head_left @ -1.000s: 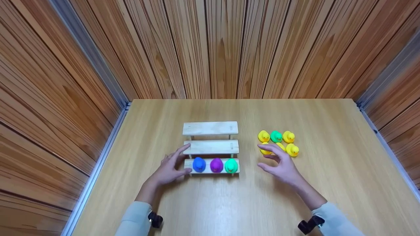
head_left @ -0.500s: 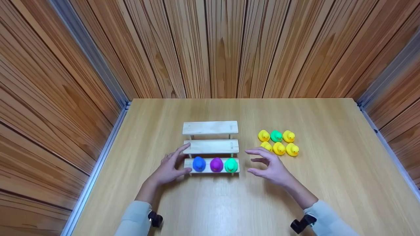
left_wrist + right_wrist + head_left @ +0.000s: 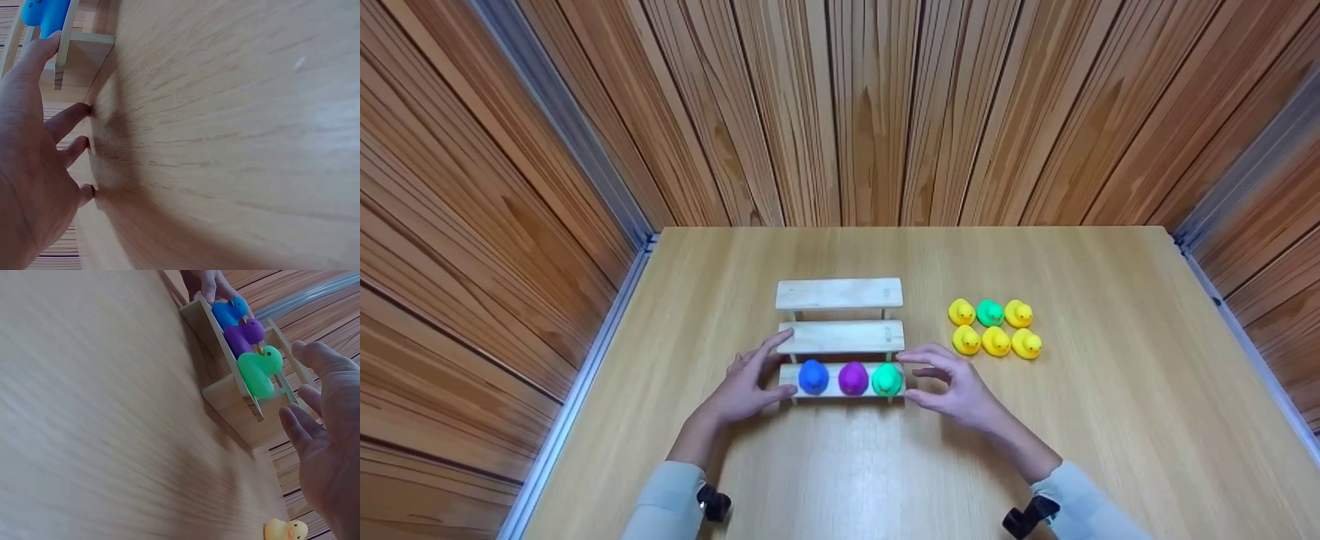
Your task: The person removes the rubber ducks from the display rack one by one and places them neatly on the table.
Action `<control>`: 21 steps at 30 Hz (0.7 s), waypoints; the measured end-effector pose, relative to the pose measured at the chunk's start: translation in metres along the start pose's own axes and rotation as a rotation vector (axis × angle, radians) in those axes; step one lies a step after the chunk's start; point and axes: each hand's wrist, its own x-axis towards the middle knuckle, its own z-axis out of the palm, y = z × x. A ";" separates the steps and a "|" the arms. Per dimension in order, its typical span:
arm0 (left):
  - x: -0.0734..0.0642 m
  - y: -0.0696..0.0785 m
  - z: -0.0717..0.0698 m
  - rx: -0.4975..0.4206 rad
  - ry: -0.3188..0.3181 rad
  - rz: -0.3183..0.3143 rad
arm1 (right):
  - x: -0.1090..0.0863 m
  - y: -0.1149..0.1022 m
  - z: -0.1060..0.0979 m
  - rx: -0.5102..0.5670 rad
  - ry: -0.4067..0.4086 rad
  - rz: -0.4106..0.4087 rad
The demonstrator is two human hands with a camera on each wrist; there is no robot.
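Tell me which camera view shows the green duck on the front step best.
The right wrist view: the green duck appears large and side-on, its head and body outline clear. The head view shows it smaller, from above, at the right end of the front step. The left wrist view omits it.

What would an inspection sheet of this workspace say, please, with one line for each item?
Surface: wood-grain table, no spill seen.
Job's things: three-tier rack; blue duck, purple duck and green duck on its front shelf; five yellow ducks and a second green duck right of it.
Clutter: nothing seen.
Grips: left grip, thumb at front shelf's left end; right grip beside its right end, contact unclear.
Cables: nothing seen.
Surroundings: wood-plank walls, metal strips.
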 end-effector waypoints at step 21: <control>0.001 0.000 0.000 0.015 0.018 0.037 | 0.006 0.005 0.028 -0.032 0.040 0.008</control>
